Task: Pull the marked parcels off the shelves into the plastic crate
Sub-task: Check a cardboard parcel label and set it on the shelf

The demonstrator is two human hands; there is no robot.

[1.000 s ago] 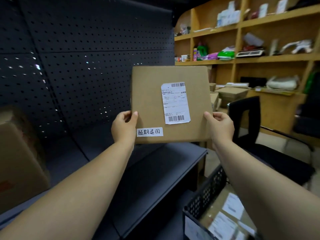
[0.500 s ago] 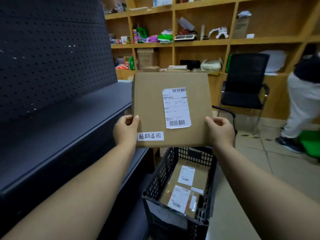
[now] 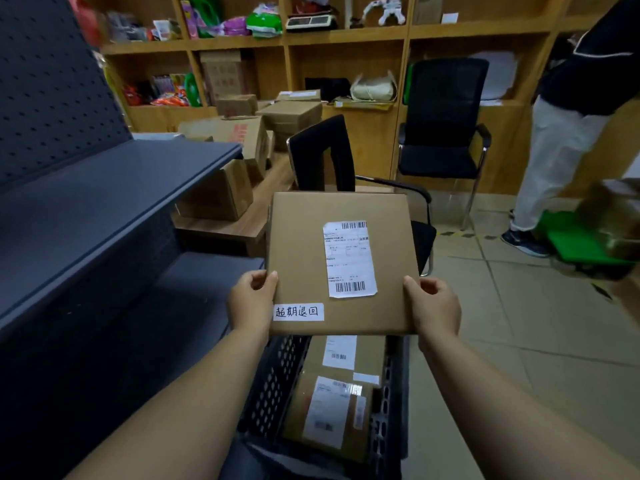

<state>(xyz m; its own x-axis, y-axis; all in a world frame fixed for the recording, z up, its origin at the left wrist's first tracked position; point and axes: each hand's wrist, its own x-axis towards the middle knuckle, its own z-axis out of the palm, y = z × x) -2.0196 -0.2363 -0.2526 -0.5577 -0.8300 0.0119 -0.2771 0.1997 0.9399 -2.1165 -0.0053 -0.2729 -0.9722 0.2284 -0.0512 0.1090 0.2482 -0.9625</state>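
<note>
Held flat between both hands above the black plastic crate (image 3: 273, 386): a square cardboard parcel (image 3: 301, 258), face up toward the camera. Left hand (image 3: 251, 303) gripped around the parcel's lower left edge, thumb on top beside a white handwritten strip (image 3: 298, 311). Right hand (image 3: 434, 308) gripped around the lower right edge, thumb likewise on top. Stuck to the parcel's right half: a white shipping label (image 3: 349, 259) with barcodes at top and bottom. Parcel not touching the crate, near edge hanging over the crate's far end. Already lying inside the crate: two more labelled cardboard parcels, one (image 3: 367, 355) toward the far end, the other (image 3: 332, 414) nearer and overlapping it. At the left, dark metal shelves (image 3: 104, 188) backed by perforated panels. Beyond, a black chair (image 3: 325, 154), loose cartons on a low wooden platform (image 3: 239, 223), wooden wall shelving (image 3: 346, 38). At the right edge, another person standing in pale trousers (image 3: 554, 161).
</note>
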